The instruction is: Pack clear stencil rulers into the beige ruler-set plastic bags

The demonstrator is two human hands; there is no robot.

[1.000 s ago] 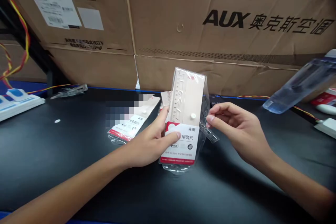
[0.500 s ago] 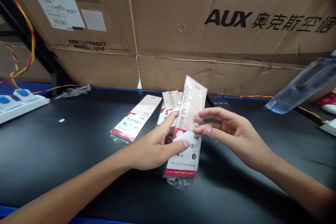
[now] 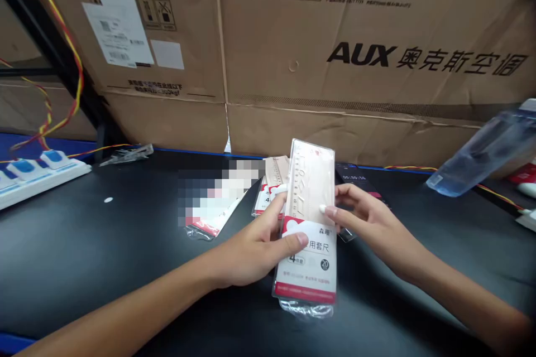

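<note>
A flat clear-wrapped ruler set (image 3: 307,279), with a white and red label, stands tilted up in front of me. My left hand (image 3: 255,248) is closed on its left side, thumb across the label and fingers behind. At the right edge, my right hand (image 3: 372,223) also grips the pack, its thumb in front and fingertips partly hidden behind. A small white piece (image 3: 322,209) shows at the right thumb tip; its kind is unclear. Behind the left hand lie more ruler sets (image 3: 276,168), partly covered. Another ruler set (image 3: 218,212), partly pixelated, lies to the left.
A phone (image 3: 360,178) with a running timer lies behind my right hand. A large cardboard box (image 3: 268,122) walls off the back of the black table (image 3: 146,268). Left is a power strip (image 3: 46,178) with cables; right, a leaning clear bluish bottle (image 3: 481,148).
My right hand has closed on the pack's right edge, where its fingers were hovering over the front. The pack has turned more upright and faces me. The camera view has shifted slightly.
</note>
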